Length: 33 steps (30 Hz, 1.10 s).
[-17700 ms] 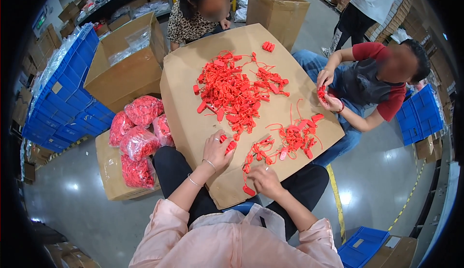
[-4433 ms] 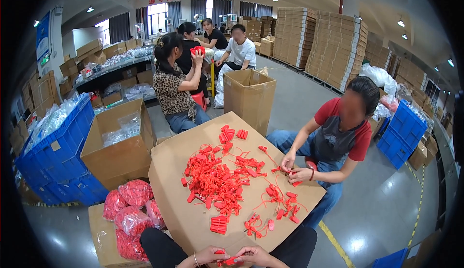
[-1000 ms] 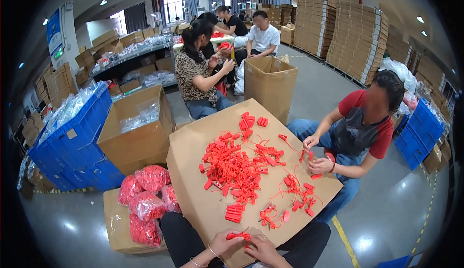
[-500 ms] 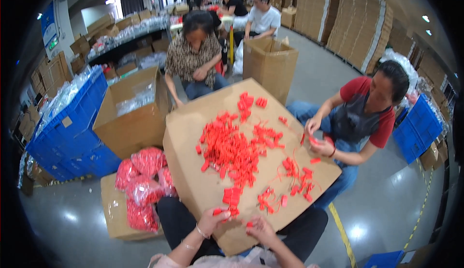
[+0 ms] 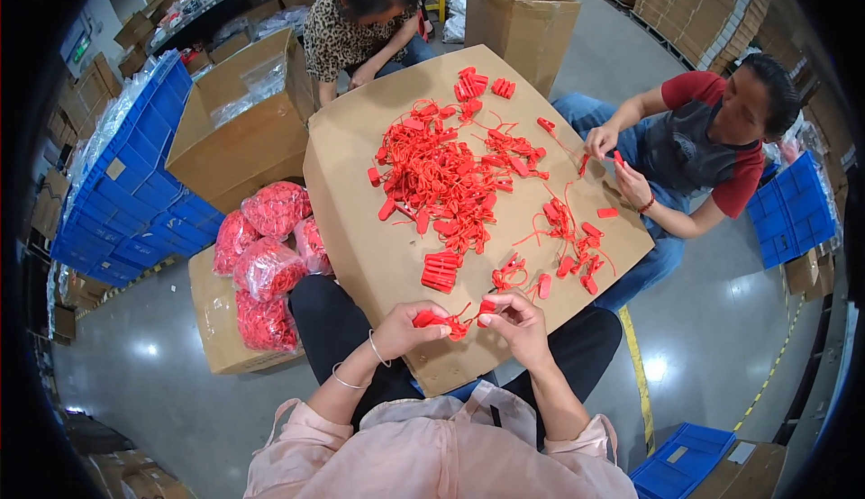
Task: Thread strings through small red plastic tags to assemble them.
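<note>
Two hands over near edge of cardboard sheet (image 5: 378,256). Red tag heap (image 5: 441,179) at sheet centre. Left hand (image 5: 407,326) fingers curled tight round red tag bundle (image 5: 437,321); right hand (image 5: 518,319) pinching single red tag (image 5: 487,305) just beside bundle.
</note>
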### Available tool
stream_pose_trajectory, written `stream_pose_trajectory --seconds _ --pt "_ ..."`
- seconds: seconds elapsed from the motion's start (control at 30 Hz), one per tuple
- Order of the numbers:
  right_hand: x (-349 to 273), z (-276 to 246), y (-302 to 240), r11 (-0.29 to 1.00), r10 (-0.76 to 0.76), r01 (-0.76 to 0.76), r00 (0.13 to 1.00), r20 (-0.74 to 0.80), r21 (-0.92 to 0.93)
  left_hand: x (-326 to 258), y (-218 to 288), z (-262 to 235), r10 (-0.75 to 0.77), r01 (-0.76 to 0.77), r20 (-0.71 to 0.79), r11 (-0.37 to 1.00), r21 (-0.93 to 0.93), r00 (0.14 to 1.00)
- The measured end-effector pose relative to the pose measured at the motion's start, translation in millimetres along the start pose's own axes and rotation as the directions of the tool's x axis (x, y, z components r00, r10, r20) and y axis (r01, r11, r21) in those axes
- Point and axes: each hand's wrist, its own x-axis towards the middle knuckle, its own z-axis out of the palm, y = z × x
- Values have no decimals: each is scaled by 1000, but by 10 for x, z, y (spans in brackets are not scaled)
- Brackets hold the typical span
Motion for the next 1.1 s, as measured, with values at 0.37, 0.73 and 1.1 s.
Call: stream_pose_trajectory --seconds 0.37,0.73,1.1 --pt "135 60 2 958 245 -249 969 42 141 27 15 -4 5 -8 17 987 157 1000" --pt "-21 238 380 980 144 -131 986 -82 146 62 -152 70 188 -175 -38 959 225 981" --pt "483 -6 71 942 315 -301 945 87 -146 118 -237 35 -28 36 -88 994 99 996"
